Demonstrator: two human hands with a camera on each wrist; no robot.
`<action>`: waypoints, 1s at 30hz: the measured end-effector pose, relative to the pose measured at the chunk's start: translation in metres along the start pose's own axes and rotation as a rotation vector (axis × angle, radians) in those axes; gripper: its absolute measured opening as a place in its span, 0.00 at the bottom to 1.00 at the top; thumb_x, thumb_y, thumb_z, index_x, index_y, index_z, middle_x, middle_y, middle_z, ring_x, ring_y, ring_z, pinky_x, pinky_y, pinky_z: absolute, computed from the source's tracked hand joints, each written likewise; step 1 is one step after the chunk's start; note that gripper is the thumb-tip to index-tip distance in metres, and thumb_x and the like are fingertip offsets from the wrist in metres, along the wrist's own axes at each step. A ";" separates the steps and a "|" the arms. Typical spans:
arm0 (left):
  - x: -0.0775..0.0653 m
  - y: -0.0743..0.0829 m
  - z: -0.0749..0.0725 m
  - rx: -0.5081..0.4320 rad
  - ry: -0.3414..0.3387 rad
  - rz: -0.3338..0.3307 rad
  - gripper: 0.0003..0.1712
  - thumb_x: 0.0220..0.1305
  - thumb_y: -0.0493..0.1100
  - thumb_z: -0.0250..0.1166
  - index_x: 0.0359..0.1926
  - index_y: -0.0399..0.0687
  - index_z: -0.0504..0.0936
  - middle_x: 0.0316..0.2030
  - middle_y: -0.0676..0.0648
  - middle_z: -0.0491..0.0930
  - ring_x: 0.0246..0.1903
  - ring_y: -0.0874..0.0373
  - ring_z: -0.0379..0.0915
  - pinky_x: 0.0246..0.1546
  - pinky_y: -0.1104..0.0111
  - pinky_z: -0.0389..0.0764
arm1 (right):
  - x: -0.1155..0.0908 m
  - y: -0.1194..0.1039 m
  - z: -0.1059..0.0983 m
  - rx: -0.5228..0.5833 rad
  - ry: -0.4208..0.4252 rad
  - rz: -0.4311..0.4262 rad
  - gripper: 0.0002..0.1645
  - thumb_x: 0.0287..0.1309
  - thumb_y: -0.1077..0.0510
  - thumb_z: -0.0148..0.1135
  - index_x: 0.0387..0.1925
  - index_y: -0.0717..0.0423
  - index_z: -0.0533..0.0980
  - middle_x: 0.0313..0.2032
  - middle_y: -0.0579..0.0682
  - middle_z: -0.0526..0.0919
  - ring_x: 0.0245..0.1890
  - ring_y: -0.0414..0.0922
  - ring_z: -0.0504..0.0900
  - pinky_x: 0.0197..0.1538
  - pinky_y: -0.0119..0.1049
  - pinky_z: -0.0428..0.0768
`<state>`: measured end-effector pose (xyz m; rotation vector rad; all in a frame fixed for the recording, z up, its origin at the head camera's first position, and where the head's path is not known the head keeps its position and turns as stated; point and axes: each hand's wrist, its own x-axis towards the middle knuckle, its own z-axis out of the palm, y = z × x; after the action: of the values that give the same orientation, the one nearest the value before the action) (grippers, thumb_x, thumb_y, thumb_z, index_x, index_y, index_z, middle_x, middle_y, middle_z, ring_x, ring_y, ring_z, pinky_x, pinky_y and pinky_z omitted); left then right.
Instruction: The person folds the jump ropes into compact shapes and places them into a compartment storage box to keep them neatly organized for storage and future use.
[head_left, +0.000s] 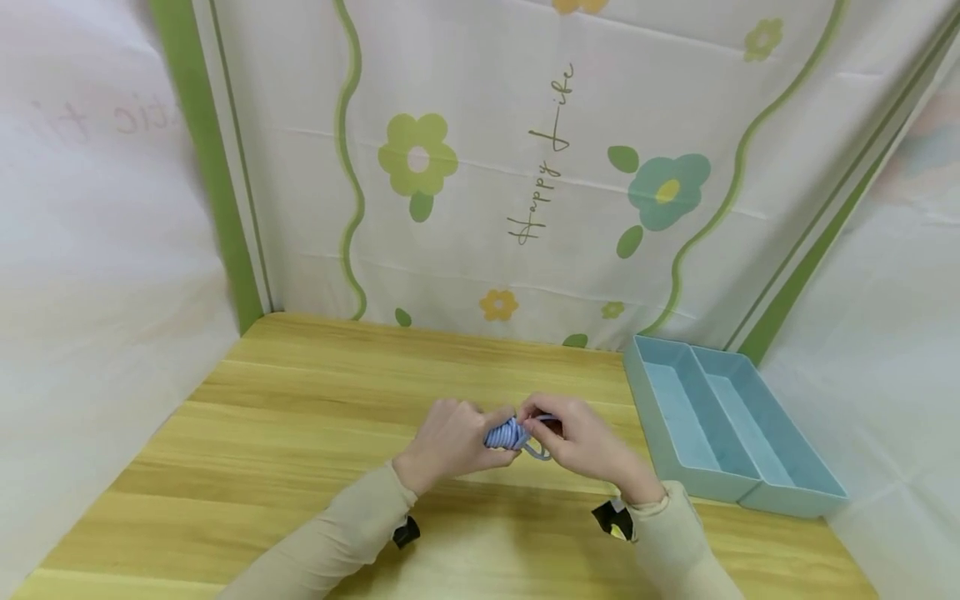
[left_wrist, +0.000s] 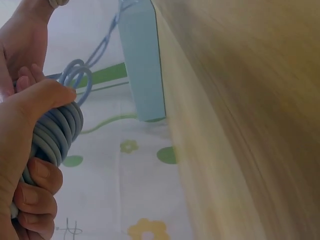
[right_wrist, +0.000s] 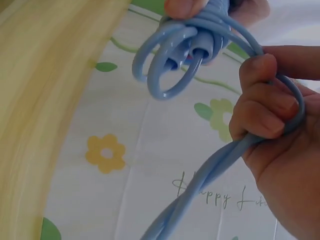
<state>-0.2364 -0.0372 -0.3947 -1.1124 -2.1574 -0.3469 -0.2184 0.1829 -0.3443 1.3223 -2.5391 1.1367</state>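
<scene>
A light blue jump rope [head_left: 507, 435] is wound in tight turns around its handles, above the wooden table. My left hand [head_left: 453, 437] grips this bundle, thumb over the turns and fingers curled beneath, as the left wrist view shows. At the bundle's end, cord loops [right_wrist: 167, 65] stick out beside the hollow handle ends [right_wrist: 202, 46]. My right hand [head_left: 576, 435] is close by on the right, its fingers curled round a loose length of cord [right_wrist: 295, 107]. From that hand a doubled, twisted stretch of cord [right_wrist: 200, 182] runs away.
A pale blue tray with two long compartments [head_left: 678, 467] stands at the table's right side. The wooden table [head_left: 300, 400] meets a white curtain [head_left: 465, 250] printed with flowers at the back. More white cloth hangs on both sides.
</scene>
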 end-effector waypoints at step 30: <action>0.003 -0.017 -0.009 -0.235 0.008 0.180 0.23 0.52 0.60 0.74 0.44 0.52 0.87 0.15 0.57 0.74 0.12 0.72 0.60 0.15 0.83 0.59 | 0.003 0.024 -0.011 -0.078 0.073 -0.259 0.38 0.51 0.68 0.72 0.65 0.57 0.73 0.31 0.41 0.75 0.27 0.35 0.69 0.30 0.26 0.71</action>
<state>-0.2472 -0.0506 -0.3852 -1.4221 -2.0274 -0.5310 -0.2407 0.1972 -0.3491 1.5058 -2.2548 1.0051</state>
